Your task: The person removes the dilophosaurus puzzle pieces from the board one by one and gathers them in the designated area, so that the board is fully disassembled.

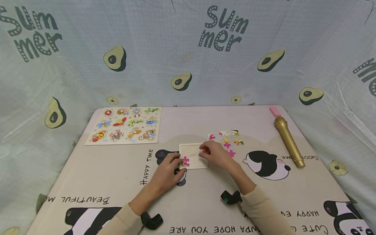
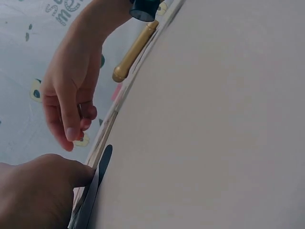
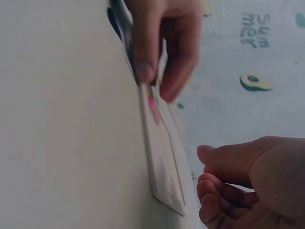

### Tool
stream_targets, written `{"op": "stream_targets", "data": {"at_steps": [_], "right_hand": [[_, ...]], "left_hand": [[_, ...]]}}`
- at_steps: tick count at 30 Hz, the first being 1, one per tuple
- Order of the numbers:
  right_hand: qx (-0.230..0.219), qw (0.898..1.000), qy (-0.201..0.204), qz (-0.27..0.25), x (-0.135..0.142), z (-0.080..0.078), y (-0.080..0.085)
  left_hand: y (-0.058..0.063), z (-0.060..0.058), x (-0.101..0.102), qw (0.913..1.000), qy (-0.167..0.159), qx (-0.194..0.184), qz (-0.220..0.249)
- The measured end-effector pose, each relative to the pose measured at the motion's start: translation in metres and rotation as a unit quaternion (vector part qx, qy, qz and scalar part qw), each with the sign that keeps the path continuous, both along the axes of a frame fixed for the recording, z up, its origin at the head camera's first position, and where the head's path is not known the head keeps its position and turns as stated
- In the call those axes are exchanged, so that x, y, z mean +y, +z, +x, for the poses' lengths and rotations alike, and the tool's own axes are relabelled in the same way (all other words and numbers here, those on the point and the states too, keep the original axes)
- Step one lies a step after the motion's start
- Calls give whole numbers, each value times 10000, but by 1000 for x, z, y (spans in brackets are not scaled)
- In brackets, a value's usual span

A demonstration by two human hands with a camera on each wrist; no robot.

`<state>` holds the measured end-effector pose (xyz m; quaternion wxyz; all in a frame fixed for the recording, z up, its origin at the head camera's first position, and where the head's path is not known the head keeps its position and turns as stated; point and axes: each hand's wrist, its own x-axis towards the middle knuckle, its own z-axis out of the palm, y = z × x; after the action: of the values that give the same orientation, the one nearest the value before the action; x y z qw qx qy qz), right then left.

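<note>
A small pale wooden puzzle tray (image 1: pixel 194 149) lies on the table before me, one pink-and-green jigsaw piece (image 1: pixel 185 161) in its lower left corner. My left hand (image 1: pixel 168 169) holds the tray's left side, the thumb at the near edge and the fingers at the left edge. Over the tray's right edge hovers my right hand (image 1: pixel 215 153), its fingers loosely bent and apart from the thumb. In the right wrist view nothing shows between the fingertips of that right hand (image 3: pixel 252 183). Several loose jigsaw pieces (image 1: pixel 231 153) lie beyond it, pink, yellow and green.
At the back left lies an insect picture board (image 1: pixel 124 125). A gold cylinder-shaped stick (image 1: pixel 289 142) lies along the right side, with a pink block (image 1: pixel 275 111) by its far end. A patterned curtain (image 1: pixel 152 42) rises behind the table.
</note>
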<state>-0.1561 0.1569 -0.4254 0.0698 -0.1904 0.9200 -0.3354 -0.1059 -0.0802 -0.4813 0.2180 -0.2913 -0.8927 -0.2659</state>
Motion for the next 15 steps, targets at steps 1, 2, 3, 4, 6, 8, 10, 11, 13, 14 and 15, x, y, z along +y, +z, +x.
{"op": "stream_targets", "data": {"at_steps": [1, 2, 3, 4, 6, 8, 10, 11, 13, 14, 15], "right_hand": [[32, 10000, 52, -40, -4, 2, -2], [97, 9999, 118, -57, -6, 3, -4], [156, 9997, 184, -74, -9, 5, -5], [201, 9995, 239, -88, -12, 7, -6], [251, 9991, 323, -89, -16, 9, -10], [277, 9987, 416, -44, -20, 11, -12], [237, 9985, 492, 39, -24, 13, -15], [221, 9983, 528, 91, -25, 14, -17], [204, 9977, 607, 200, -28, 16, -20], [198, 9975, 639, 230, -29, 17, -21], [197, 9972, 670, 252, -30, 18, -22]], "left_hand": [[0, 0, 0, 10000, 59, -43, -28], [0, 0, 0, 9999, 111, -90, -63], [0, 0, 0, 9997, 155, -134, -101], [1, 0, 0, 9996, 187, -180, -116], [1, 1, 0, 9992, 256, -256, -140], [1, 1, 1, 9989, 321, -301, -169], [2, 2, 1, 9986, 369, -325, -192], [2, 2, 1, 9984, 392, -341, -203], [2, 2, 1, 9983, 419, -342, -218], [2, 2, 1, 9983, 422, -343, -216], [2, 2, 1, 9983, 416, -342, -204]]}}
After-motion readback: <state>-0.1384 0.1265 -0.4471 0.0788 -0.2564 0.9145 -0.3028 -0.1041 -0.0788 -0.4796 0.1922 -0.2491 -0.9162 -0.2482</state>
